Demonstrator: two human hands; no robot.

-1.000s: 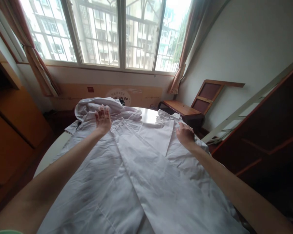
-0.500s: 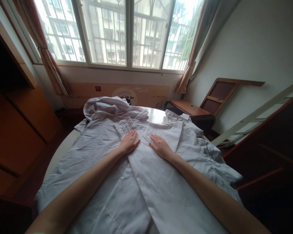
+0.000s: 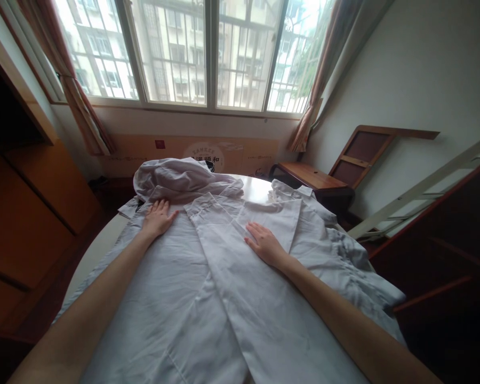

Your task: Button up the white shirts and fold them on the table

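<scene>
A white coat (image 3: 208,298) lies spread front-up over a round table (image 3: 253,188), its lapels toward the window. My left hand (image 3: 157,217) lies flat, fingers apart, on the coat's left shoulder area. My right hand (image 3: 264,242) rests flat on the right front panel beside the lapel. Neither hand holds anything. A second bunched white garment (image 3: 176,178) is piled at the far side of the table, just beyond my left hand.
A wooden cabinet (image 3: 28,213) stands at the left. A cardboard sheet (image 3: 192,153) leans under the window. At the right are a low wooden table (image 3: 310,178), a leaning wooden frame (image 3: 364,154) and dark furniture (image 3: 448,229).
My left hand has slid from the coat's middle out to the left shoulder. The right hand has stayed nearly in place on the right panel.
</scene>
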